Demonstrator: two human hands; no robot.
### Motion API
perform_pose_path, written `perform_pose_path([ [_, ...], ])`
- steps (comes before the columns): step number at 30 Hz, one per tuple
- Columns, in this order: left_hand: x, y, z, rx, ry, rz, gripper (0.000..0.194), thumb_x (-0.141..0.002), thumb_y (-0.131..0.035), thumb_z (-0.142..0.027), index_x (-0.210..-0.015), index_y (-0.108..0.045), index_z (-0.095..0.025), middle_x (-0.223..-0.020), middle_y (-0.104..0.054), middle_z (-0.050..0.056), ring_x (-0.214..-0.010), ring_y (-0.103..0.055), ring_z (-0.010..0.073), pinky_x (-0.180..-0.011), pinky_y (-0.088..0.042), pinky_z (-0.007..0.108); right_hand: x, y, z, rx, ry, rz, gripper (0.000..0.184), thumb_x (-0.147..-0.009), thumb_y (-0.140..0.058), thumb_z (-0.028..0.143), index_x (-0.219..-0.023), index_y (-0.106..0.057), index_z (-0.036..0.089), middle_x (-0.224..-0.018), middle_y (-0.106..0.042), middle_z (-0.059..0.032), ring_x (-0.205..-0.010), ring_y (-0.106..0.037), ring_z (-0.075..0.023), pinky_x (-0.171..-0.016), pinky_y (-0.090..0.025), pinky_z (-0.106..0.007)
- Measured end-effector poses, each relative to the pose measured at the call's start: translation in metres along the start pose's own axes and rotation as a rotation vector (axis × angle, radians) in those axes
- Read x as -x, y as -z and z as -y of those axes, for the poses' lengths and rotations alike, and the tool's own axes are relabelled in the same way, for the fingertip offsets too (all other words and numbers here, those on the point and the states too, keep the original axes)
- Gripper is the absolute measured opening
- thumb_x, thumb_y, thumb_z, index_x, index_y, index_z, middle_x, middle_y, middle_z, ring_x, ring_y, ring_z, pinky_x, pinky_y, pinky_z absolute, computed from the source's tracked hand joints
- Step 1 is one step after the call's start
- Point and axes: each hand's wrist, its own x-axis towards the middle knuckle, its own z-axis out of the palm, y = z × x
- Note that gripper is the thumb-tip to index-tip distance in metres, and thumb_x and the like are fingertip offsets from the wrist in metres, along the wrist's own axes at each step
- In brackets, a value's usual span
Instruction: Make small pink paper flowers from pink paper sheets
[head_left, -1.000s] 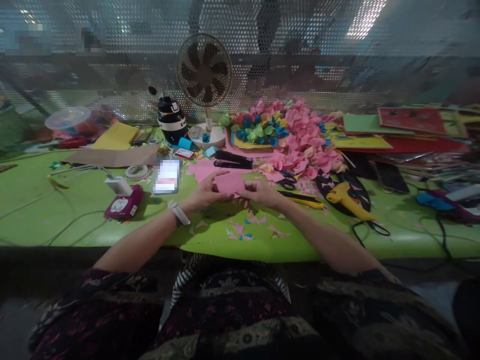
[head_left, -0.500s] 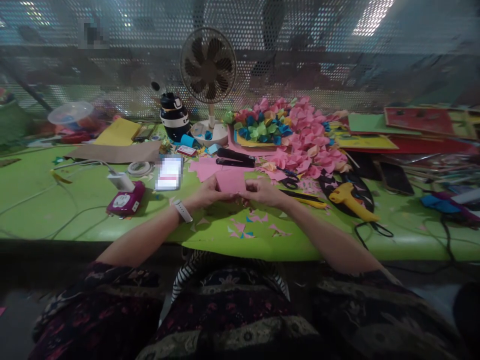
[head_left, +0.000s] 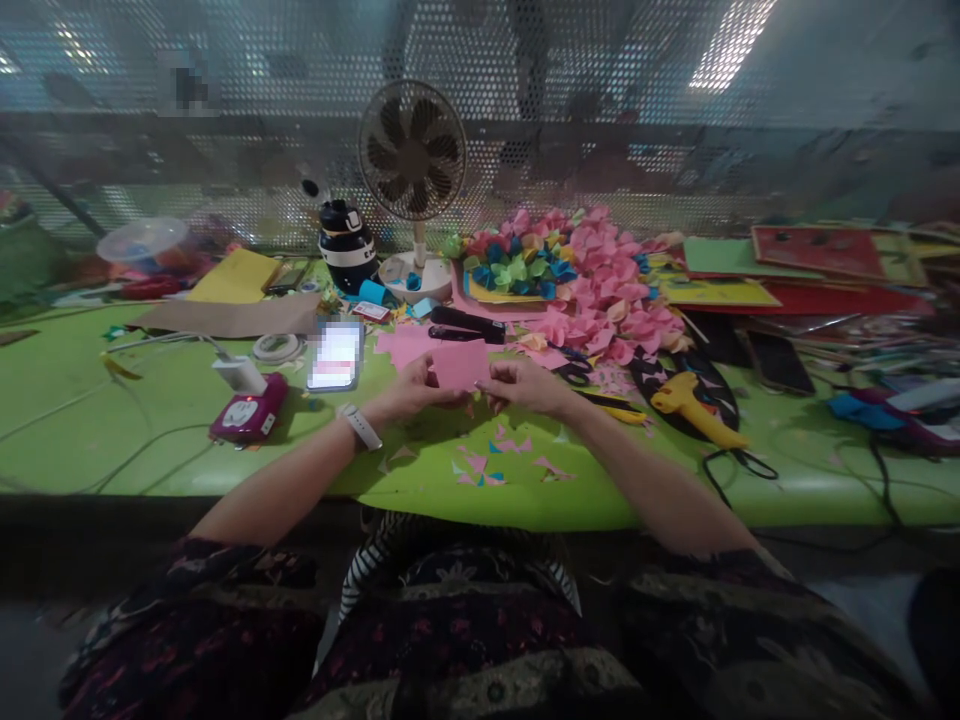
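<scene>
A small square of pink paper (head_left: 460,364) is held up over the green table, tilted slightly. My left hand (head_left: 418,390) grips its left and lower edge, thumb in front; a white watch band circles that wrist. At the paper's lower right corner, my right hand (head_left: 517,387) pinches with thumb and fingertips. Below both hands lie small pink and blue paper scraps (head_left: 487,465). Just behind the held square are more pink paper (head_left: 401,345) and a black stapler (head_left: 469,326). Scissors (head_left: 576,368) and a yellow cutter knife (head_left: 619,408) lie right of my right hand.
Folded pink paper flowers (head_left: 600,275) are heaped at the back beside blue and green ones (head_left: 517,268). A fan (head_left: 412,150) and black jug (head_left: 347,248) stand behind. Rightward lies a yellow glue gun (head_left: 694,408); leftward, a phone (head_left: 335,358) and purple power socket (head_left: 251,408) with cables.
The pink square has tilted, its right side rising. My right fingers have shifted down its right edge to the lower corner. The whole view has moved slightly.
</scene>
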Motion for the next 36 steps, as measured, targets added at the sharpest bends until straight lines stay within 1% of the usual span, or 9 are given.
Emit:
perform_pose_path([
  [6,0.0,0.029,-0.01,-0.094,0.069,-0.069,0.08,-0.071,-0.085,-0.02,-0.139,-0.044,-0.015,-0.081,-0.076,0.006,-0.077,-0.073,0.0182,-0.081,-0.056,0.034,0.002,0.021,-0.002,0.007,-0.013,-0.104,0.046,-0.071,-0.081,0.054,-0.063,-0.055,0.017,-0.058,-0.067,-0.001,-0.048,-0.061,-0.0091,-0.045,-0.047,-0.02],
  [11,-0.001,0.032,-0.013,-0.249,-0.11,-0.204,0.065,-0.075,-0.079,-0.023,-0.133,-0.05,-0.011,-0.088,-0.076,0.009,-0.085,-0.073,0.0184,-0.084,-0.056,0.034,0.002,0.022,-0.009,0.108,-0.124,-0.036,0.043,-0.074,-0.078,0.056,-0.069,-0.065,0.015,-0.066,-0.071,-0.0069,-0.05,-0.061,-0.0113,-0.041,-0.041,-0.021],
  [16,-0.004,0.022,0.001,-0.611,-0.309,-0.208,0.037,-0.083,-0.07,-0.029,-0.117,-0.064,-0.016,-0.107,-0.075,0.012,-0.101,-0.071,0.022,-0.096,-0.053,0.04,0.012,0.039,0.003,0.501,0.038,-0.398,0.033,-0.085,-0.068,0.049,-0.091,-0.07,0.017,-0.078,-0.073,-0.0085,-0.061,-0.063,-0.016,-0.055,-0.048,-0.029],
  [17,-0.003,0.021,0.002,-0.708,-0.332,-0.201,0.032,-0.086,-0.067,-0.031,-0.115,-0.066,-0.018,-0.112,-0.074,0.013,-0.105,-0.07,0.0234,-0.098,-0.052,0.042,0.017,0.048,0.008,0.579,0.053,-0.383,0.03,-0.087,-0.066,0.046,-0.094,-0.07,0.017,-0.085,-0.074,-0.0092,-0.067,-0.065,-0.0175,-0.06,-0.048,-0.03],
  [20,0.0,0.019,0.001,-1.03,-0.341,-0.059,0.038,-0.095,-0.053,-0.04,-0.125,-0.064,-0.021,-0.134,-0.064,0.012,-0.127,-0.059,0.0275,-0.11,-0.044,0.048,0.039,0.075,0.015,0.88,-0.026,-0.266,0.029,-0.084,-0.064,0.045,-0.094,-0.069,0.018,-0.095,-0.072,-0.01,-0.079,-0.065,-0.0219,-0.064,-0.045,-0.031],
  [23,0.005,0.016,-0.002,-1.273,-0.244,0.202,0.066,-0.098,-0.042,-0.057,-0.152,-0.038,-0.021,-0.161,-0.033,0.011,-0.151,-0.028,0.0277,-0.123,-0.025,0.048,0.058,0.087,0.009,1.111,-0.117,-0.139,0.024,-0.075,-0.069,0.036,-0.092,-0.068,0.019,-0.098,-0.07,-0.0105,-0.086,-0.063,-0.0247,-0.066,-0.042,-0.03],
  [26,0.01,0.01,0.0,-1.407,-0.196,0.371,0.083,-0.096,-0.031,-0.069,-0.16,-0.014,-0.02,-0.167,-0.01,0.009,-0.155,-0.006,0.0257,-0.126,-0.008,0.046,0.064,0.082,-0.003,1.202,-0.148,-0.074,0.02,-0.074,-0.063,0.025,-0.092,-0.067,0.019,-0.097,-0.069,-0.0106,-0.086,-0.062,-0.0249,-0.067,-0.041,-0.03],
  [30,0.014,0.005,0.009,-1.5,-0.198,0.409,0.089,-0.093,-0.024,-0.076,-0.161,-0.008,-0.021,-0.167,-0.006,0.009,-0.155,-0.003,0.025,-0.126,0.001,0.044,0.059,0.073,-0.012,1.176,-0.076,-0.069,0.025,-0.074,-0.058,0.02,-0.097,-0.066,0.018,-0.099,-0.068,-0.0104,-0.088,-0.061,-0.0245,-0.072,-0.044,-0.031],
  [36,0.017,0.005,0.012,-1.562,-0.247,0.406,0.092,-0.092,-0.022,-0.077,-0.161,0.001,-0.021,-0.167,-0.002,0.009,-0.155,-0.002,0.0246,-0.125,0.003,0.042,0.053,0.076,-0.023,1.089,0.073,-0.091,0.032,-0.081,-0.059,0.026,-0.111,-0.069,0.02,-0.107,-0.068,-0.0103,-0.097,-0.062,-0.0256,-0.082,-0.047,-0.034],
])
